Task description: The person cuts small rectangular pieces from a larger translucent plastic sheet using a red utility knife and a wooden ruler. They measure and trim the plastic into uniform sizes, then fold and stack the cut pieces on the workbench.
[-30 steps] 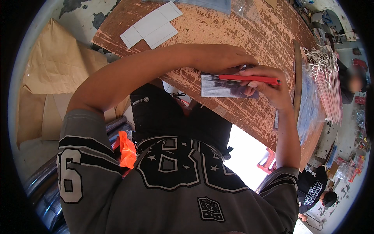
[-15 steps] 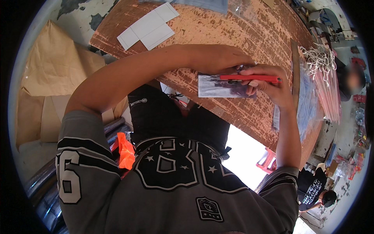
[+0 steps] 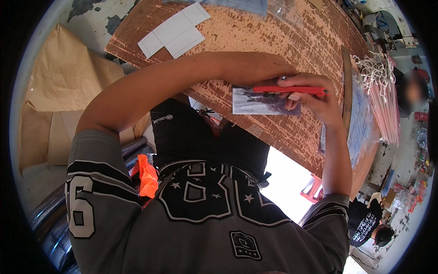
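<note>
A long red utility knife (image 3: 292,89) lies in the grip of my right hand (image 3: 319,93), its handle pointing left and right across my fingers. Below the knife a small rectangular glossy grey-and-white piece (image 3: 255,106), like plastic film, rests at the table's near edge, with my right fingertips over its right end. My left arm reaches across from the left. My left hand (image 3: 269,69) is bent down at the far side of the small piece, back of the hand up. Its fingers are hidden behind the right hand and the knife.
The worn wooden table (image 3: 246,36) curves around me. A white cut-out card (image 3: 175,34) lies at its far left, bluish clear plastic sheets (image 3: 360,118) at right beside a wooden strip (image 3: 346,91). Pink sticks with white strings (image 3: 381,100) lie beyond. Brown paper (image 3: 64,73) stands at left.
The knife in my right hand has shifted slightly left over the small piece. My left hand has barely moved.
</note>
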`<state>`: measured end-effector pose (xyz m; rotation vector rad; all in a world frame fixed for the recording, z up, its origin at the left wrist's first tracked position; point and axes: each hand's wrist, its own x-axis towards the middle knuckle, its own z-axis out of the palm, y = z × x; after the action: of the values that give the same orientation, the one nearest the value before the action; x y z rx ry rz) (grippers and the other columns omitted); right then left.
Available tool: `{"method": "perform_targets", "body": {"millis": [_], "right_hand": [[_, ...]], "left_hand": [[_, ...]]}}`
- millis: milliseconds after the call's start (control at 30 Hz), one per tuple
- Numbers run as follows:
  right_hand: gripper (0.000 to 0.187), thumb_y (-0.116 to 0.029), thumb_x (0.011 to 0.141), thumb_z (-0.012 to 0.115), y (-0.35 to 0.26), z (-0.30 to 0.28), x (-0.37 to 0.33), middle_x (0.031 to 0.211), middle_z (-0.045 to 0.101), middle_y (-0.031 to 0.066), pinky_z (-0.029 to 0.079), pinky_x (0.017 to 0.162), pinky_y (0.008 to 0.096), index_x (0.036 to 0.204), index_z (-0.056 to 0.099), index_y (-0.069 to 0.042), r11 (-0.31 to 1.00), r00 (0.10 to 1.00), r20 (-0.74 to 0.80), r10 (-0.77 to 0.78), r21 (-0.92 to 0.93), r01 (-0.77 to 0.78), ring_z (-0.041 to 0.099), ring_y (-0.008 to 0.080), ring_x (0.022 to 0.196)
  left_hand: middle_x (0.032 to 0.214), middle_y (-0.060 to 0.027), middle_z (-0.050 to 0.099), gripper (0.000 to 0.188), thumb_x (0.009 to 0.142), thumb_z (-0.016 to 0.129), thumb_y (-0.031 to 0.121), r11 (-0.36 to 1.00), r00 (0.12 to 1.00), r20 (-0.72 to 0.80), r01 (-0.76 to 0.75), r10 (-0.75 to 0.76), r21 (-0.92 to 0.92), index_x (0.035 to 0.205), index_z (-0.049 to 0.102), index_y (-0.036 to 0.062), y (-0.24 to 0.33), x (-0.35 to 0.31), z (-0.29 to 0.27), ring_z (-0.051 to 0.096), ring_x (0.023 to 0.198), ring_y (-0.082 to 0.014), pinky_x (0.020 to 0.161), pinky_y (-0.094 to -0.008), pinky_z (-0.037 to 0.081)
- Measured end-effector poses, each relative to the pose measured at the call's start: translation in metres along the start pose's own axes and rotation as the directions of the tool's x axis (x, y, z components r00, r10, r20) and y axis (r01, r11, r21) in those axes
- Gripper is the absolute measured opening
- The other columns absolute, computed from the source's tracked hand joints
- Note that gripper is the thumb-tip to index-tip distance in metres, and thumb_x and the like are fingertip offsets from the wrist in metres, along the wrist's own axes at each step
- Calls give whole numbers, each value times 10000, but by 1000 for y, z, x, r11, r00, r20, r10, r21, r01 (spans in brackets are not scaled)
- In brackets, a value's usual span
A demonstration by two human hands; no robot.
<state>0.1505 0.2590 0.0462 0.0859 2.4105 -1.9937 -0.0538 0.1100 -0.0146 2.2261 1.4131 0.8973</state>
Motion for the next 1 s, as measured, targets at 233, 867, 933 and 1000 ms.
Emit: {"method": "perform_targets", "body": {"millis": [233, 867, 933, 1000], "right_hand": [[306, -34, 951, 750, 1, 2, 3, 999, 780, 177, 613, 718, 294, 1241, 755, 66, 998, 999, 22, -25, -57, 26, 747, 182, 788], [290, 5, 924, 784, -2, 0, 3, 1033, 794, 130, 619, 719, 275, 1214, 790, 10, 999, 999, 34, -17, -45, 18, 742, 151, 787], [289, -3, 925, 786, -2, -2, 4, 1032, 794, 127, 619, 714, 273, 1214, 791, 8, 998, 999, 45, -27, -54, 30, 741, 148, 782], [289, -10, 926, 787, -2, -2, 4, 1032, 795, 124, 618, 710, 270, 1215, 792, 5, 998, 998, 47, -30, -55, 32, 739, 145, 778]], "left_hand": [[1366, -200, 657, 483, 1045, 596, 210, 1000, 1000, -13, 14, -15, -26, 1499, 542, 56, 0, -1, 0, 637, 1273, -377, 1109, -463, 495], [1350, -188, 654, 475, 1036, 604, 204, 999, 1000, -11, -2, 2, -42, 1483, 557, 51, -3, -1, 2, 630, 1270, -368, 1109, -457, 488], [1344, -187, 656, 470, 1032, 609, 196, 999, 1000, -17, -13, 12, -31, 1477, 563, 50, -3, 0, 2, 635, 1264, -369, 1103, -459, 492], [1333, -187, 660, 465, 1033, 607, 196, 1000, 1000, -25, -16, 16, -16, 1473, 568, 50, -4, -1, 3, 638, 1258, -371, 1098, -459, 494]]}}
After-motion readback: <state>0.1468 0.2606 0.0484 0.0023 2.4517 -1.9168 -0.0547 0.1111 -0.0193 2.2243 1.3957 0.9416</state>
